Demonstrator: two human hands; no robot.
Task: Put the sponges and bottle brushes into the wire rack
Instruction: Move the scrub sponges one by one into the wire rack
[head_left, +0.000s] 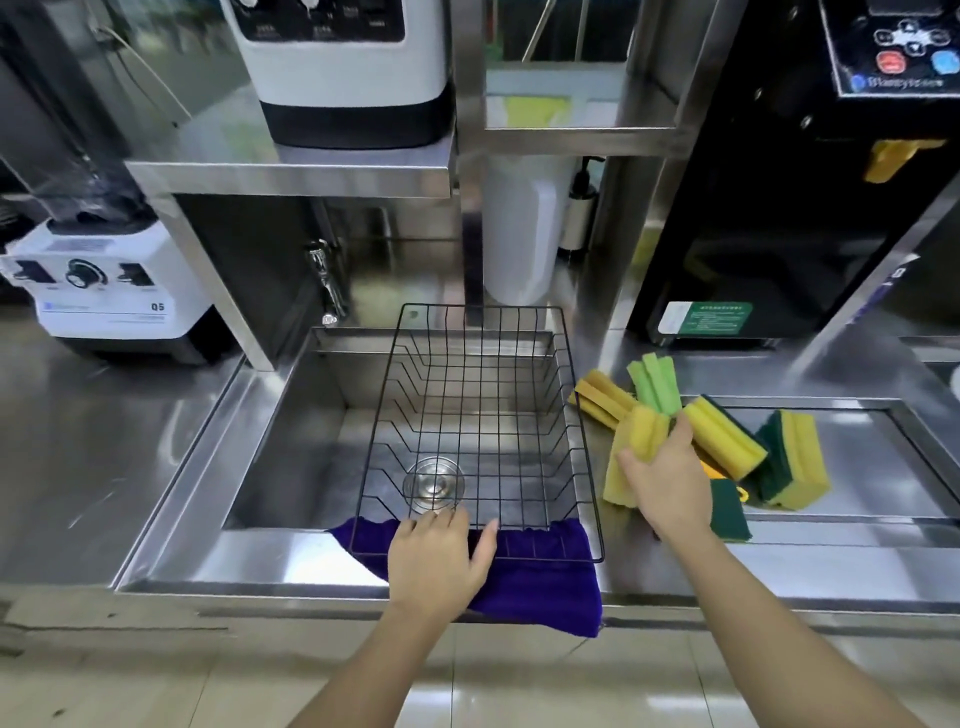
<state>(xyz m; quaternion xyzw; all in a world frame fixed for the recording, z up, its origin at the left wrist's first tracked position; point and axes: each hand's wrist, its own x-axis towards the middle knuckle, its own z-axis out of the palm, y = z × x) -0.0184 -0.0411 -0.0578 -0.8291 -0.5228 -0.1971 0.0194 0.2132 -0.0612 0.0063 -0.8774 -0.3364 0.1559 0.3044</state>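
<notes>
A black wire rack (571, 395) sits over the steel sink with nothing in it. My left hand (439, 558) rests on the rack's near rim, fingers spread. To the right of the rack, my right hand (667, 486) closes around a yellow sponge (631, 457) that stands on end on the counter. Behind it lie a yellow bottle brush head (602, 397) and a green one (655, 384). More yellow-and-green sponges (724, 441) (792, 465) lie to the right, and a green-faced one (730, 512) lies under my wrist.
A purple cloth (540, 582) hangs over the sink's front edge under the rack. A tap (324, 280) stands behind the sink (311, 415). A white blender base (111, 296) is at the left, a black machine (769, 218) at the back right.
</notes>
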